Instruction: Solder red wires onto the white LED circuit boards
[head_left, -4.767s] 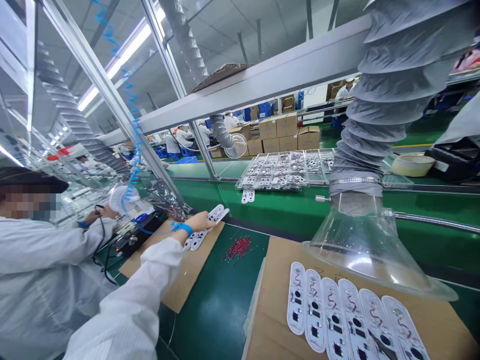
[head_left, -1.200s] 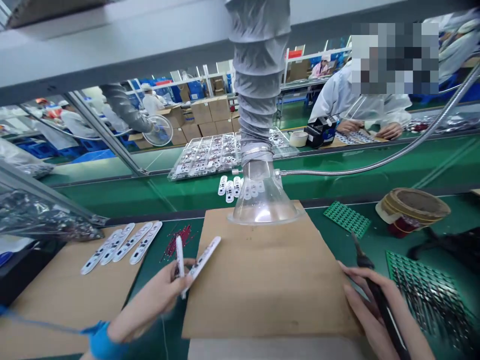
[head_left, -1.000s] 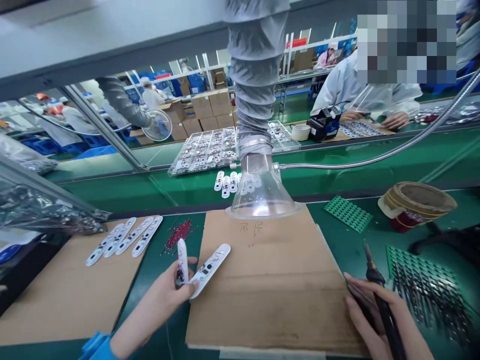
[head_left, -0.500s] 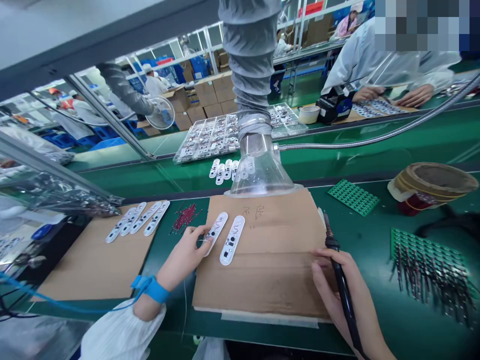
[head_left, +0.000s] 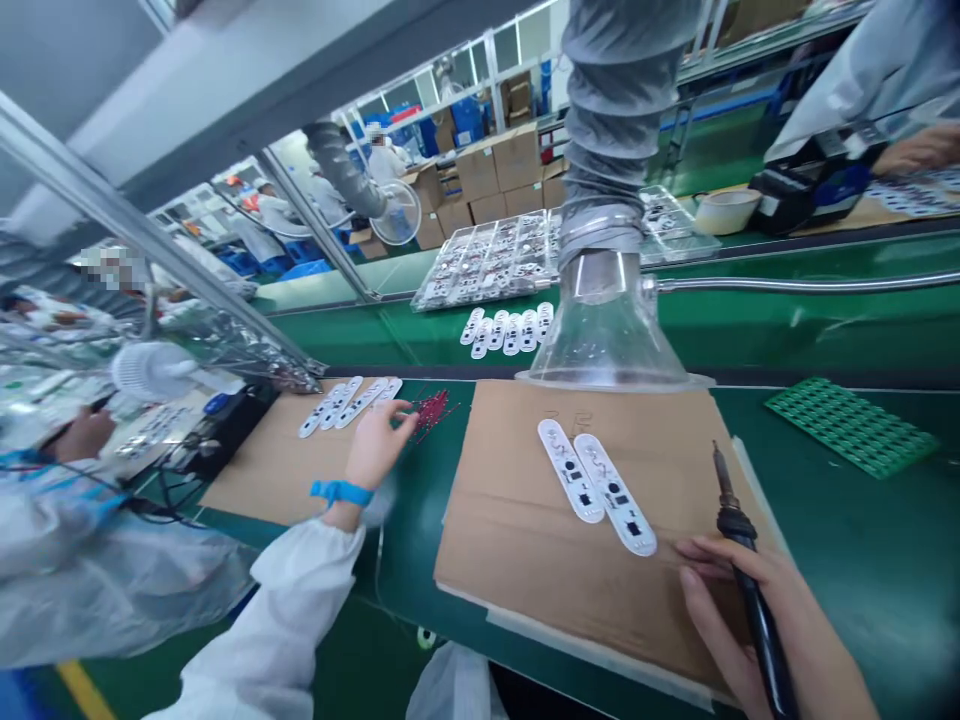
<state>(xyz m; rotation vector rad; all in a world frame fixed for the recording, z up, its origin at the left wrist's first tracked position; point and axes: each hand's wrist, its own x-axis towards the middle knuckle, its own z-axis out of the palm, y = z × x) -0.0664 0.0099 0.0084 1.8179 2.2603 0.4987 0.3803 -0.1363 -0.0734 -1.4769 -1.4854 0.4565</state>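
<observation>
My left hand [head_left: 377,448], with a blue wrist strap [head_left: 341,493], reaches to the left edge of a pile of short red wires [head_left: 433,412]. Its thumb and forefinger come together in a pinch; what lies between them is too small to tell. My right hand [head_left: 772,610] holds a black-handled soldering iron [head_left: 750,570], tip pointing up and away, over the right side of a cardboard sheet [head_left: 517,520]. On that sheet two long white circuit boards lie side by side and slanted, a left board [head_left: 570,470] and a right board [head_left: 616,495].
A clear fume hood [head_left: 607,330] hangs at the cardboard's far edge. More white boards [head_left: 349,403] lie on a second cardboard [head_left: 259,460] at left. Another row [head_left: 512,332] sits beyond, before a compartment tray [head_left: 487,265]. A green panel [head_left: 851,425] lies right; a co-worker's sleeve [head_left: 847,80] shows behind.
My left hand has let go of the white board and moved away to the red wires. The two boards now slant the other way in view. The view has swung left; my right hand keeps the iron.
</observation>
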